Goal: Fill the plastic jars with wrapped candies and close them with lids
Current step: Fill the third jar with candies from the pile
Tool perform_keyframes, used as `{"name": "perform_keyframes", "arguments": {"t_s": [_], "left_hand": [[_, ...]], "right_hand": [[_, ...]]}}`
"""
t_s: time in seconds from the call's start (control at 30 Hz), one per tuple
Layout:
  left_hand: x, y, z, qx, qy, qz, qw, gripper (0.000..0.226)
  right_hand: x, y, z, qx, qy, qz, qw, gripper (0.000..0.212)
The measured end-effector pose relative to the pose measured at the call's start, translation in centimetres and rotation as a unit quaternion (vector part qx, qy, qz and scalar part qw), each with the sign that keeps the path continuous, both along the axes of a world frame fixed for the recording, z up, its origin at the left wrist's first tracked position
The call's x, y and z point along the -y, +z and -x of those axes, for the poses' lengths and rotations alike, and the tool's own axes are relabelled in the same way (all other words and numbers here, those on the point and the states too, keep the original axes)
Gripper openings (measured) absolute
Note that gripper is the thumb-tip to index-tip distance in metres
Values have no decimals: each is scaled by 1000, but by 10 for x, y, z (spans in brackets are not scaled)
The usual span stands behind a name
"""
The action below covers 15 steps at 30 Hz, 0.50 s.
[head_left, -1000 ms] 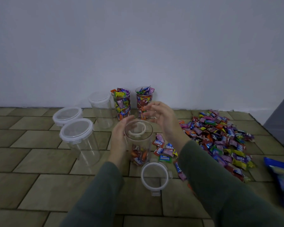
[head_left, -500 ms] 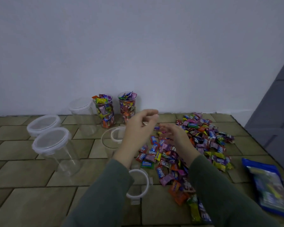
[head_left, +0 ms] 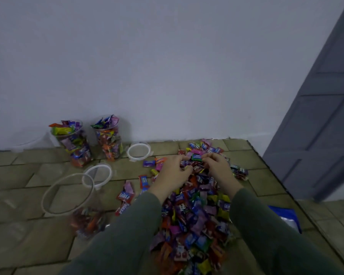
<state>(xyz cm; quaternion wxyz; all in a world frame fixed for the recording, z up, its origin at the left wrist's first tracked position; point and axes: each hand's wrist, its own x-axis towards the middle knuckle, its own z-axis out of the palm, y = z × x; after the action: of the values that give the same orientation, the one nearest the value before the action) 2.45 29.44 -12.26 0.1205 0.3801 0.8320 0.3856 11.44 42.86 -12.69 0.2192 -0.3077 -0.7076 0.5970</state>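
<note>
Head view: our left hand (head_left: pixel 174 169) and right hand (head_left: pixel 218 168) curl their fingers into the candy pile (head_left: pixel 195 211), gathering wrappers. Left of the left hand stands the open jar (head_left: pixel 68 193); two loose lids (head_left: pixel 97 175) (head_left: pixel 138 151) and two filled jars (head_left: pixel 74 142) (head_left: pixel 108 136) lie beyond.

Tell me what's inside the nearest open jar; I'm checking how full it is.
The open jar holds a shallow layer of wrapped candies at the bottom, mostly red and orange; the rest is empty. The blurred wall hides their number.
</note>
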Motion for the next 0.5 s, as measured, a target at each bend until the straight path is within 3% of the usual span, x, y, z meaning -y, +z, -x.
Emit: {"name": "perform_keyframes", "arguments": {"t_s": [0.2, 0.3, 0.37, 0.5], "left_hand": [[-63, -12, 9, -66, 32, 54, 996, 42], [-91, -20, 14, -101, 53, 82, 990, 56], [-106, -26, 17, -116, 74, 102, 985, 62], [-120, -40, 26, -111, 76, 164, 977, 72]], "right_hand": [[-55, -7, 25, 48, 14, -108, 993, 18], [-83, -14, 47, 100, 13, -231, 968, 8], [-100, -22, 59, 153, 35, -310, 938, 19], [-125, -39, 76, 181, 117, -352, 911, 43]]}}
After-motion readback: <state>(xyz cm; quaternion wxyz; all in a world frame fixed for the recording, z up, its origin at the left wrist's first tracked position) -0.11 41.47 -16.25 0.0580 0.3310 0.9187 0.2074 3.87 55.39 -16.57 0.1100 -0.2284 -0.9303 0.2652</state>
